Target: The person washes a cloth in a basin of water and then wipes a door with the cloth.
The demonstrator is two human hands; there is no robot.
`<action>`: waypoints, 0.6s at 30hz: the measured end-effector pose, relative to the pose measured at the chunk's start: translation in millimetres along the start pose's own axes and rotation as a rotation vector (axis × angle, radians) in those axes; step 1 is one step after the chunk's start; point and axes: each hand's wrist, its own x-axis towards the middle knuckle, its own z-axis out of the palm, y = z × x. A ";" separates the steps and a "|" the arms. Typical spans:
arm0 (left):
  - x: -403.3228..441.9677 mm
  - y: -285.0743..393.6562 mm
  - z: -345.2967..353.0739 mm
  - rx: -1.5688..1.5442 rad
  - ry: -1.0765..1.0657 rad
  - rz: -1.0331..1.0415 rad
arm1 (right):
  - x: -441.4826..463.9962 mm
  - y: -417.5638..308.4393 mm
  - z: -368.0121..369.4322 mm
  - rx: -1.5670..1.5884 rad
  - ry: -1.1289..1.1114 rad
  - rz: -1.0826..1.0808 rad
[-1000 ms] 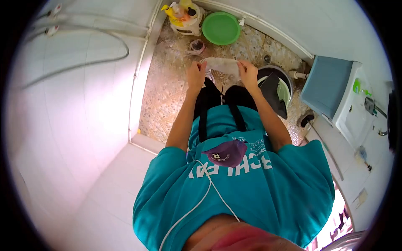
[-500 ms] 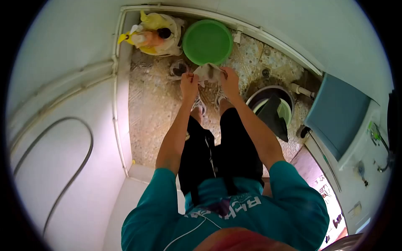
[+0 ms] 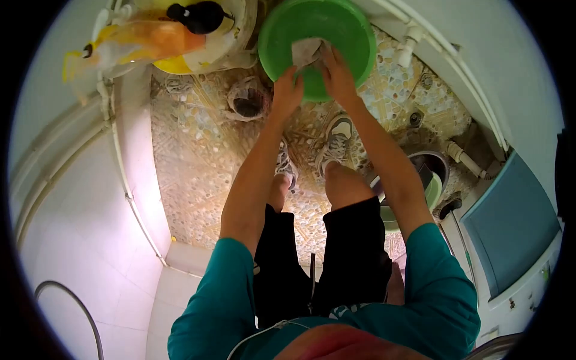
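1 cloth [image 3: 307, 51] gripped by right hand [image 3: 339, 78], left hand [image 3: 288, 93], its grip unclear; 1 green basin [image 3: 351, 30] beneath

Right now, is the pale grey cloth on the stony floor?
No, the right hand holds the cloth in or over the round green plastic basin.

Teal short-sleeved shirt [image 3: 216, 288], black shorts [image 3: 354, 252], white cord [image 3: 277, 324], grey-and-white sneakers [image 3: 335, 144]

no legible txt, partial ltrs [image 3: 341, 311] on shirt [image 3: 393, 321]
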 end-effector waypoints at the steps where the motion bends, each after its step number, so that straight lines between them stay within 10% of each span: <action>1: 4.1 1.0 -3.3 -0.038 -0.020 -0.014 | 8.6 4.4 12.3 0.005 -0.014 0.008; 7: 24.4 7.9 -7.0 -0.194 -0.082 -0.194 | 39.0 34.6 38.7 -0.483 -0.192 -0.161; 12: 20.0 10.6 -6.6 -0.081 -0.102 -0.144 | 20.1 108.7 93.5 -0.568 -0.488 0.106; 18: 24.3 0.2 -1.0 -0.086 -0.074 -0.158 | 22.2 87.4 63.4 -0.116 -0.213 0.184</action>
